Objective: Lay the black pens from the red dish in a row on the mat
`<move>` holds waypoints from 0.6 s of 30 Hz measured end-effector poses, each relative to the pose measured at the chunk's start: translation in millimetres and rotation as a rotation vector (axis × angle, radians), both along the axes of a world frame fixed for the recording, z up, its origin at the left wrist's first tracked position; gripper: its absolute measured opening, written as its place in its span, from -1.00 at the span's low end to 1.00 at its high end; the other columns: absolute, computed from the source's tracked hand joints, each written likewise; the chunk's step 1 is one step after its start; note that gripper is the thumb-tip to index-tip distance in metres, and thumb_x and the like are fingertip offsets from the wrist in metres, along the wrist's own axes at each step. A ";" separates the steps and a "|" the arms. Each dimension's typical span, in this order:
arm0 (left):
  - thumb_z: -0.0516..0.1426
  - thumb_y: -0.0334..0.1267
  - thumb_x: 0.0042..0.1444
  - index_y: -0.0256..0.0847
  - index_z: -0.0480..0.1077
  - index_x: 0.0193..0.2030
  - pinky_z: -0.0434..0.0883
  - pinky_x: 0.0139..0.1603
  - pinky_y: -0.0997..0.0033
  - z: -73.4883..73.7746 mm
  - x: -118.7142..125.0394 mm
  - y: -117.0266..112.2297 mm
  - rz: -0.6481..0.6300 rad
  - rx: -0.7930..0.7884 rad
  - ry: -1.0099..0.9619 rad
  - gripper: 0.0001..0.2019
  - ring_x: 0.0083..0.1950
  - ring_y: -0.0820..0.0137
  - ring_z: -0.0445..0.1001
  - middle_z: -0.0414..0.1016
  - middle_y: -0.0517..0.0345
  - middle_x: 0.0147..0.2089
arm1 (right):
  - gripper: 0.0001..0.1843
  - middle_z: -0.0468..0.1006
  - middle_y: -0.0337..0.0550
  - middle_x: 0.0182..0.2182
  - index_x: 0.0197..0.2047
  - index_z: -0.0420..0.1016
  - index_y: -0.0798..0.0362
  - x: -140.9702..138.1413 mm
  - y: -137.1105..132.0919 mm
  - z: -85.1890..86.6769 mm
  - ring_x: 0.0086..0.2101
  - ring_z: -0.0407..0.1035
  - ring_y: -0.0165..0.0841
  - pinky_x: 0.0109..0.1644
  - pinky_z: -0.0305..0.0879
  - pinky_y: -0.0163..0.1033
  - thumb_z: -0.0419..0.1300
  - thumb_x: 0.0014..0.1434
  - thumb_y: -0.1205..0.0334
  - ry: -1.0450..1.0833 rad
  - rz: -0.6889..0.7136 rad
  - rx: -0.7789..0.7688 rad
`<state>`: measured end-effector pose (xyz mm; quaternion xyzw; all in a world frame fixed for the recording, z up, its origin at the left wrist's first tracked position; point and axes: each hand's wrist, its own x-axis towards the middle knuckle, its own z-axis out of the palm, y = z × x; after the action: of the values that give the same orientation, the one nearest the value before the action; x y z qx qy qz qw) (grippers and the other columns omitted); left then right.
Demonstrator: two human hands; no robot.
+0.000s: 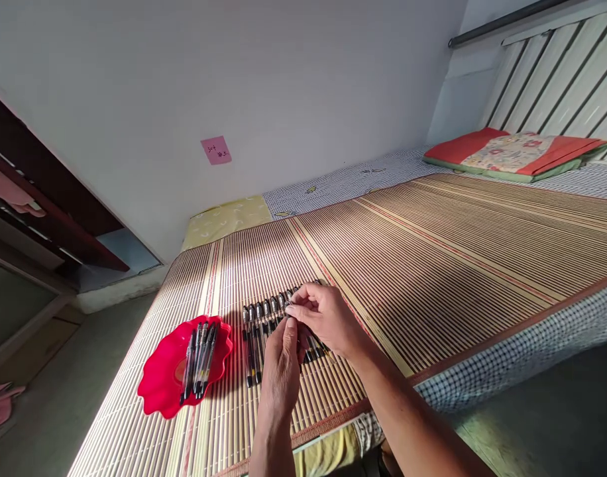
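My left hand point(282, 358) and my right hand point(328, 317) meet over the mat, both closed with fingertips together. A dark bit of what looks like a pen shows between them; the hands hide most of it. Beneath and beside them lies a row of black pen caps point(258, 310) with metal-looking clips. In front of the caps, clear pen barrels with black ends point(254, 354) lie side by side, and my hands cover part of the row. To the left, a red scalloped plate point(157, 391) holds several pens point(200, 358) in a bunch.
A striped bamboo mat point(383, 265) covers the bed, over a checked sheet point(482, 374). Folded red and floral bedding point(512, 151) lies at the far right. A pink note point(216, 150) is stuck on the wall. The bed's front edge runs close below my hands.
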<state>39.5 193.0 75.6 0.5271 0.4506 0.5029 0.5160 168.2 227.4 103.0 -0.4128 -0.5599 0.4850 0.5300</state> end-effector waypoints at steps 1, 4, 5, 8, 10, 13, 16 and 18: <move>0.17 0.25 0.27 -0.20 0.39 -0.45 0.15 -0.45 0.46 1.5 0.6 -0.6 -0.008 0.010 0.031 -0.47 -0.45 0.45 0.16 0.28 0.22 -0.49 | -0.80 0.58 -0.19 -0.49 -0.32 0.53 0.02 1.8 0.5 -0.8 -0.52 0.41 -0.39 -0.48 0.36 -0.25 0.41 0.16 0.11 0.004 0.011 -0.008; 0.13 0.27 0.29 -0.21 0.57 -0.23 0.37 -0.26 0.39 4.7 -3.0 0.1 -0.039 0.016 0.075 -0.47 -0.27 0.31 0.43 0.53 0.04 -0.28 | -0.82 0.59 -0.18 -0.45 -0.31 0.56 0.04 22.3 7.7 -6.2 -0.50 0.41 -0.40 -0.46 0.38 -0.26 0.39 0.16 0.12 -0.028 -0.016 0.038; 0.14 0.27 0.28 -0.20 0.60 -0.11 0.43 -0.17 0.34 4.9 -6.3 1.5 -0.026 0.010 0.075 -0.47 -0.17 0.25 0.49 0.58 -0.01 -0.19 | -0.82 0.61 -0.16 -0.42 -0.31 0.57 0.06 33.5 11.7 -9.3 -0.46 0.43 -0.39 -0.40 0.40 -0.25 0.39 0.15 0.13 -0.059 -0.053 0.057; 0.22 0.27 0.20 -0.19 0.59 0.06 0.49 -0.05 0.25 2.2 -19.2 8.0 0.081 -0.002 0.072 -0.43 -0.05 0.16 0.57 0.64 -0.05 -0.10 | -0.81 0.61 -0.16 -0.43 -0.35 0.59 0.07 69.0 24.6 -22.8 -0.43 0.45 -0.36 -0.34 0.39 -0.25 0.39 0.09 0.13 -0.180 -0.178 0.022; 0.25 0.25 0.18 -0.20 0.60 0.04 0.50 -0.08 0.25 -1.0 -26.6 12.3 0.129 0.006 0.069 -0.44 -0.09 0.18 0.60 0.65 -0.03 -0.16 | -0.84 0.59 -0.17 -0.50 -0.41 0.58 0.08 84.9 32.8 -34.7 -0.46 0.44 -0.35 -0.37 0.33 -0.27 0.36 0.07 0.16 -0.315 -0.253 -0.039; 0.27 0.21 0.17 -0.21 0.61 -0.01 0.51 -0.11 0.29 -3.9 -31.1 15.1 0.128 0.025 0.066 -0.48 -0.17 0.23 0.61 0.66 0.01 -0.22 | -0.87 0.60 -0.15 -0.52 -0.48 0.57 0.09 90.3 44.5 -53.2 -0.46 0.45 -0.34 -0.38 0.28 -0.28 0.33 0.06 0.24 -0.493 -0.327 -0.098; 0.28 0.19 0.17 -0.22 0.61 -0.03 0.51 -0.11 0.28 -2.8 -29.9 13.9 0.094 0.025 0.070 -0.51 -0.20 0.25 0.61 0.66 0.01 -0.24 | -0.90 0.65 -0.10 -0.48 -0.47 0.57 0.10 81.8 55.7 -68.9 -0.43 0.50 -0.32 -0.36 0.29 -0.31 0.33 0.05 0.28 -0.540 -0.353 -0.126; 0.28 0.18 0.18 -0.22 0.61 -0.04 0.51 -0.11 0.28 -1.5 -28.9 12.7 0.080 0.020 0.080 -0.52 -0.20 0.25 0.61 0.67 0.01 -0.24 | -0.90 0.66 -0.10 -0.48 -0.48 0.57 0.10 74.8 62.3 -77.3 -0.41 0.51 -0.32 -0.36 0.30 -0.32 0.32 0.04 0.31 -0.541 -0.358 -0.137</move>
<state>10.6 205.7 74.0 0.5334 0.4864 0.5064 0.4717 243.0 289.7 25.7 -0.6531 -0.5652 0.2933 0.4099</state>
